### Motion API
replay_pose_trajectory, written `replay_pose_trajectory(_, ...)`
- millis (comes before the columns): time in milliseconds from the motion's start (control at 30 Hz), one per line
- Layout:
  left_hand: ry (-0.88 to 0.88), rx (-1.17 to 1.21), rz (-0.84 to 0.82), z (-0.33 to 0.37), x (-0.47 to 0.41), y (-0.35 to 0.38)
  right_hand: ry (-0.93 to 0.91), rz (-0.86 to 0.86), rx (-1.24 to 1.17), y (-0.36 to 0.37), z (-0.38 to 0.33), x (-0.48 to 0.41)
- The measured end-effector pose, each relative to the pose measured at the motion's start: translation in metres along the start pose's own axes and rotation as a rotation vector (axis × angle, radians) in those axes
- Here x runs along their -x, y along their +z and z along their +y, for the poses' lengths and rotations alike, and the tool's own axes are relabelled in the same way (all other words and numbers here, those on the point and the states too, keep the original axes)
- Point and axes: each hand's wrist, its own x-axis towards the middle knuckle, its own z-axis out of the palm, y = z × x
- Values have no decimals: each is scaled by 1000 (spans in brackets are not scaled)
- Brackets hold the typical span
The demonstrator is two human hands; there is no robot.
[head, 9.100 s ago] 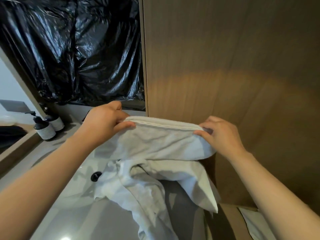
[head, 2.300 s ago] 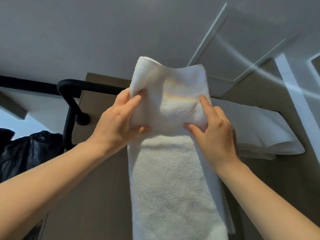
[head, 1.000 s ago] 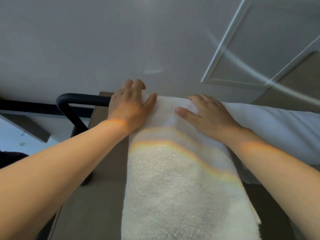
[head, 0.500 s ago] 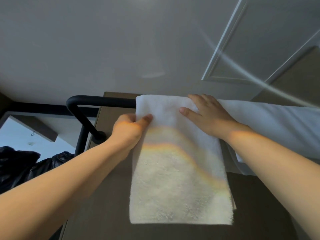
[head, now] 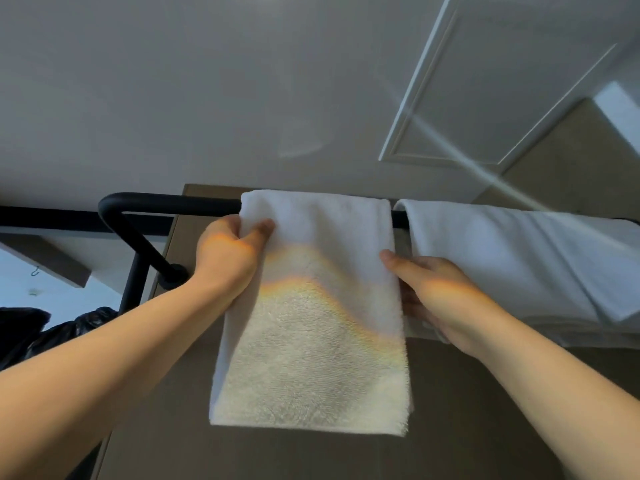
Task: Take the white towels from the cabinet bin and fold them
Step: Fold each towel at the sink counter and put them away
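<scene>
Two hands are holding a folded towel [head: 311, 341] that is hanging over a black bar [head: 156, 202]. The left hand [head: 225, 258] is pinching its left edge. The right hand [head: 436, 292] is pinching its right edge, thumb in front, fingers behind. Just beside it, a second towel [head: 519, 258] is hanging.

Two white towels hang over one black rail [head: 173, 203]: a narrow towel [head: 311, 344] near the rail's left end and a wide towel [head: 519, 258] toward its right end, though the wide one's stacked lower edges might be a further towel. Two hands show, the left hand [head: 227, 259] and the right hand [head: 438, 291]. There is one black plastic bag [head: 65, 332] and one framed ceiling panel [head: 491, 98].
</scene>
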Motion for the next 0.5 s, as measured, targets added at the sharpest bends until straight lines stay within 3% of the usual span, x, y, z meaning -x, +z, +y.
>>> replay_pose_trajectory(100, 49, -54, 58, 1, -1, 1, -84, -19, -27, 1, -10, -2)
replay_pose_trajectory(233, 134, -115, 137, 10, -9, 3, -214, 92, -59, 5, -17, -10)
replay_pose_trajectory(333, 145, -141, 164, 20, -27, 9, -320, 233, 42, 8, -25, -19)
replay_pose_trajectory(500, 135, -441, 156, 36, -74, 24, -411, 406, 320, 2, -47, -48)
